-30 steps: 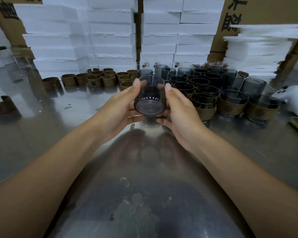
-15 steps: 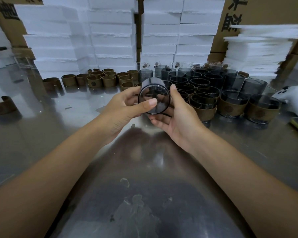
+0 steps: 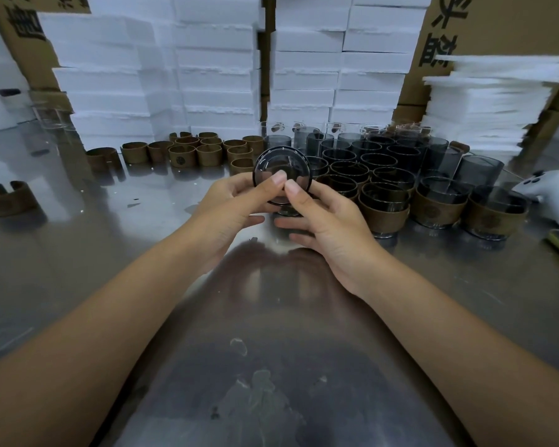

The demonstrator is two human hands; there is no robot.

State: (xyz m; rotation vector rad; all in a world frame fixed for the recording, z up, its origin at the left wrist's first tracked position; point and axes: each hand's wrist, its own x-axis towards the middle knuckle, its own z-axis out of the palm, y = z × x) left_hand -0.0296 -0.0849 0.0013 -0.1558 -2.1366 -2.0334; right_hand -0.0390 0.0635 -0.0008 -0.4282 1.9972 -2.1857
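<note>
A smoky grey glass cup [image 3: 279, 164] is held above the steel table, tipped so that its round base faces me. My left hand [image 3: 236, 208] grips it from the left, the thumb lying across the base. My right hand [image 3: 323, 217] holds it from the right, its thumb pressed on the base next to the left thumb. The cup's mouth and far side are hidden behind the base and my fingers.
Several grey glasses [image 3: 378, 162] crowd the table behind my hands, the front ones [image 3: 439, 204] wearing brown sleeves. Loose brown sleeves [image 3: 191, 153] lie at the back left, one more sleeve [image 3: 7, 198] at the far left. White foam boxes [image 3: 213, 59] and cardboard stand behind. A white controller [image 3: 549, 195] lies right.
The cup has turned in my hands from nearly upright to base toward me. My right thumb has come round onto the base beside the left thumb.
</note>
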